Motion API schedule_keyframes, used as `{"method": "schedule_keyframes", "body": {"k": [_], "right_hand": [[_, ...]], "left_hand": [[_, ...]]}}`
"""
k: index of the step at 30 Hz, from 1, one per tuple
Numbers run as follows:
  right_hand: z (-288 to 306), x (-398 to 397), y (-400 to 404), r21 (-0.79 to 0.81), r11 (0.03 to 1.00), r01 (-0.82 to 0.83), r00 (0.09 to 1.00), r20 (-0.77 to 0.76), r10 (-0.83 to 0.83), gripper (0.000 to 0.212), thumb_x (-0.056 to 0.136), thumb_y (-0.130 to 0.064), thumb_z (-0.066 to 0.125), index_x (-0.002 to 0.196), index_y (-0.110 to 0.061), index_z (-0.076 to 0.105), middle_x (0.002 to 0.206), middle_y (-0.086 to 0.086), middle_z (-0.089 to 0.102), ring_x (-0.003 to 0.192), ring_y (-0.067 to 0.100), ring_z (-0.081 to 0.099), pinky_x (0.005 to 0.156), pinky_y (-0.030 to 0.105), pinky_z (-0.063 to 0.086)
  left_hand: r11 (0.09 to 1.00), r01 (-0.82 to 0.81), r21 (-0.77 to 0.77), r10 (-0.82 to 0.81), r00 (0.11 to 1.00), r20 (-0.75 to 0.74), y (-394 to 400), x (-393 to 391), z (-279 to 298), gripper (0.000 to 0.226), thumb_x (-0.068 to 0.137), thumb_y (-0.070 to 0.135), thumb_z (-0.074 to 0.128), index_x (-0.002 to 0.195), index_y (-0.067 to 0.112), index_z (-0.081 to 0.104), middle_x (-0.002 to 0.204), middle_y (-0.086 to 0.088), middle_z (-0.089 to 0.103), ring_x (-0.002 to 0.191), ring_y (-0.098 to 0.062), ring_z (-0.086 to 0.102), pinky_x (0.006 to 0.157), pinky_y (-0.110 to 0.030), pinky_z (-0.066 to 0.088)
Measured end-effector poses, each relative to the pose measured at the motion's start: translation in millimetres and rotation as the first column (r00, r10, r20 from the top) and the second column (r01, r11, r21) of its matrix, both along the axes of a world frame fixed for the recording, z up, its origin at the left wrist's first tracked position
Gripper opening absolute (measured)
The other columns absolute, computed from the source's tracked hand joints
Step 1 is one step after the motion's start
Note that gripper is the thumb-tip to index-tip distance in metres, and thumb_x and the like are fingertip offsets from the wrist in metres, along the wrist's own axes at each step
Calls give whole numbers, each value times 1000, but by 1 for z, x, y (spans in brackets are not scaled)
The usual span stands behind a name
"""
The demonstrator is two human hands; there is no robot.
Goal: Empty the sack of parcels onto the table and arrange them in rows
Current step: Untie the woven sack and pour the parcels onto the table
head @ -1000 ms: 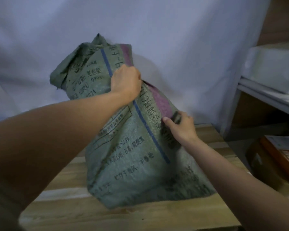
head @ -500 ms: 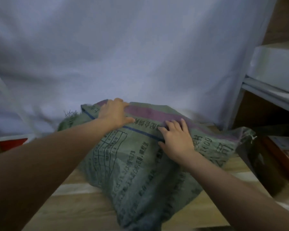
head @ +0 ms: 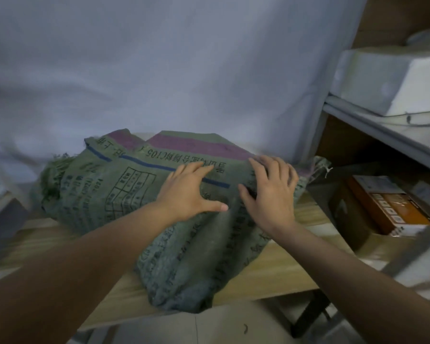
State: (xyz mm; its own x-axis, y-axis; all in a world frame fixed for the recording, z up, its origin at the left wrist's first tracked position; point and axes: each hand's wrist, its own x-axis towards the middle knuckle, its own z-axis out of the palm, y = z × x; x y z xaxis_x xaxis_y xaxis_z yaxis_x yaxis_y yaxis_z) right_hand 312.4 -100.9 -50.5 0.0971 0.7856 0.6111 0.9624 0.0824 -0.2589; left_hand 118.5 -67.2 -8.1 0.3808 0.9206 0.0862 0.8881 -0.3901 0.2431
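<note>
Lying on its side across the wooden table [head: 278, 276], the green woven sack [head: 104, 184] reaches from its frayed left end to a corner tied with string at the right. Near edge overhangs the table front. Left hand [head: 186, 194] rests flat on the sack's middle, fingers [head: 196, 170] straight and spread, gripping nothing. Right hand [head: 271, 192] lies just beside it on the sack, fingers loosely extended, holding nothing. White cloth backdrop [head: 184, 65] behind. Shelf [head: 387, 130] at right carries a white block [head: 392, 78].
</note>
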Motion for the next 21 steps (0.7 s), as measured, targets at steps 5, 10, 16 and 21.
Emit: {"method": "schedule_keyframes", "body": {"k": [5,10,16,21], "right_hand": [[1,18,-23,-109,969,221,835,-493,-246,85,86,-42,70,152,-9,28,158,15,24,144,35,18,114,51,19],[2,33,-27,-320,947,18,156,-935,-319,85,90,-41,68,153,-4,24,154,13,37,141,34,35,115,46,31],[14,24,-32,-253,963,-95,96,-965,-244,40,100,-24,58,137,-11,54,115,1,61,100,21,53,85,30,40],[51,-14,-22,-141,958,-251,149,-983,-106,14,102,-21,50,109,-25,61,97,-5,61,101,22,60,99,38,49]], "left_hand": [[996,45,78,-47,999,20,-21,51,-3,114,69,69,72,156,33,9,163,9,9,149,-20,9,120,-45,18],[993,44,105,-41,999,-31,-36,67,-9,99,80,47,74,156,30,13,161,5,16,147,-21,17,119,-43,18],[995,5,100,-3,1000,-28,-48,52,-8,100,80,50,74,156,29,13,161,6,18,147,-19,18,119,-40,17],[971,-81,226,68,996,64,-47,35,17,106,75,60,72,156,29,12,161,7,18,146,-19,19,117,-43,21]]}}
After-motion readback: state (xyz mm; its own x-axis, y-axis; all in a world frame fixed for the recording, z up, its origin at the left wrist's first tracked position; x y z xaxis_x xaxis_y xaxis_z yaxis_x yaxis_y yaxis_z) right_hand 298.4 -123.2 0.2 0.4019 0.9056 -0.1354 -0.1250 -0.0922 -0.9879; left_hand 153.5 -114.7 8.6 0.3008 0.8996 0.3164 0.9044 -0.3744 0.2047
